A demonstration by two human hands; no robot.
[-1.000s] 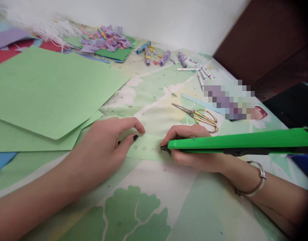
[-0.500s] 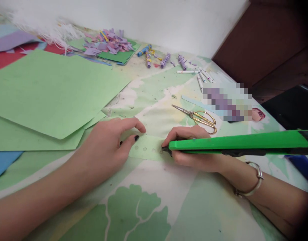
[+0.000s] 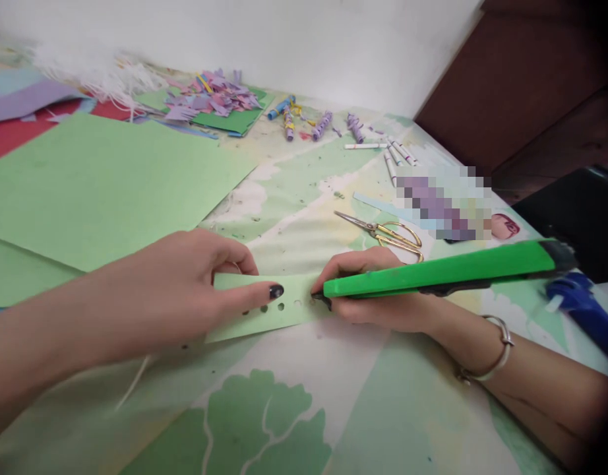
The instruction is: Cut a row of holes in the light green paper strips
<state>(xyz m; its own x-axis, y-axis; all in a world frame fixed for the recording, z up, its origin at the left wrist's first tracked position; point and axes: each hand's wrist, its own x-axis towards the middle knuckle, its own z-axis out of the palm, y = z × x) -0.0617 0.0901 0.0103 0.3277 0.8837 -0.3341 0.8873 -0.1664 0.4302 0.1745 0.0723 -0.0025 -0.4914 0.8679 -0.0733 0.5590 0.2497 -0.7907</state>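
A pale green paper strip (image 3: 297,287) with a row of small round holes lies between my hands. My left hand (image 3: 185,290) is closed on its left end, the black-nailed thumb on top and the fingers partly under and behind it. Round outlines show near the right end. My right hand (image 3: 378,310) grips a green utility knife (image 3: 442,269) like a pen, its black tip at the strip's right end. The blade cannot be made out. Gold-handled scissors (image 3: 378,231) lie behind my right hand.
Large green paper sheets (image 3: 111,191) cover the left side. Behind them are white strings (image 3: 96,72) and a pile of purple and pink paper scraps (image 3: 215,95). Paper rolls (image 3: 322,125) and markers (image 3: 400,152) lie at the back; a blue object (image 3: 581,303) is at right.
My left hand has moved left and taken hold of the strip's left end, which is now uncovered and tilted. The knife stays at the strip's right end, its rear shifted slightly left.
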